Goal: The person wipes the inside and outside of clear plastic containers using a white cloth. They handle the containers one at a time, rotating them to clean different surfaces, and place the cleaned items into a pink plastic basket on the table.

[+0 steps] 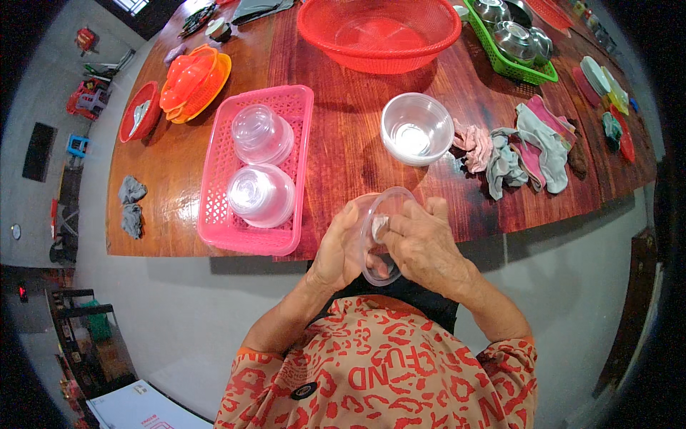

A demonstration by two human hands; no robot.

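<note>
Close to my body, beyond the table's front edge, my left hand [339,247] is wrapped round the outside of a clear plastic bowl [378,274], which is tipped on its side. My right hand [424,245] reaches into its mouth, fingers bent around a small white cloth [379,227]. Most of that cloth is hidden by the fingers. Ahead on the table stands a stack of clear plastic bowls [416,129], mouths up. To the left, a pink perforated basket [217,181] carries two piles of upturned clear bowls [261,194].
Crumpled rags [506,159] lie right of the stacked bowls. A large red basket [379,60] sits at the far middle, a green basket [511,69] of metal bowls at far right. Orange baskets [195,84] and grey cloths [132,207] are on the left of the wooden table [343,154].
</note>
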